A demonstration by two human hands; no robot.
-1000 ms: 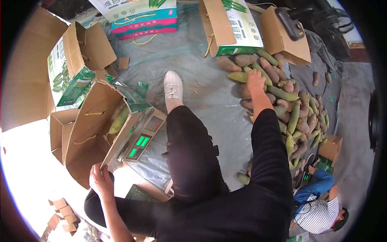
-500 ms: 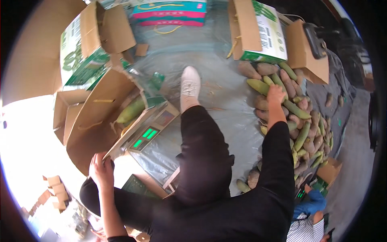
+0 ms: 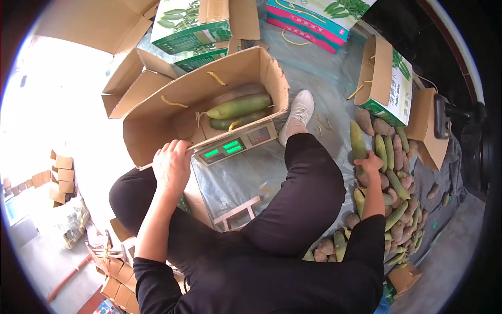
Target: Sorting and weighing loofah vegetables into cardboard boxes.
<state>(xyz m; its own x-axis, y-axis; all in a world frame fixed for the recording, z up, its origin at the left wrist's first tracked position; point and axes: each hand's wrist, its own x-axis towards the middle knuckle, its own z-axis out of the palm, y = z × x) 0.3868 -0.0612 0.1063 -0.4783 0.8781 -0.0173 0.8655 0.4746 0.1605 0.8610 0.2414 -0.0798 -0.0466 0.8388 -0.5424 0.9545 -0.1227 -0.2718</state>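
Note:
My left hand [image 3: 173, 166] is closed on the near edge of an open cardboard box [image 3: 149, 118]. Inside the box lie green radishes [image 3: 238, 107], with a duller, brownish root partly seen behind them. The box rests on a digital scale [image 3: 238, 145] with a lit green display. Out to the right, my right hand [image 3: 370, 163] grips the lower end of a long green radish [image 3: 357, 140], which points away from me. It is at the left edge of a heap of green radishes and brownish-pink roots [image 3: 405, 230].
Printed boxes stand at the far left [image 3: 191, 21] and far right [image 3: 389, 86]. A pink and teal carton [image 3: 308, 23] lies between them. A plain box [image 3: 423, 128] and a black object [image 3: 444, 115] are beyond the heap. My shoe [image 3: 299, 112] rests on plastic sheeting.
The view has swung left, bringing the box's inside into sight. My right hand has closed around a green radish at the heap's edge. My left hand keeps hold of the box edge.

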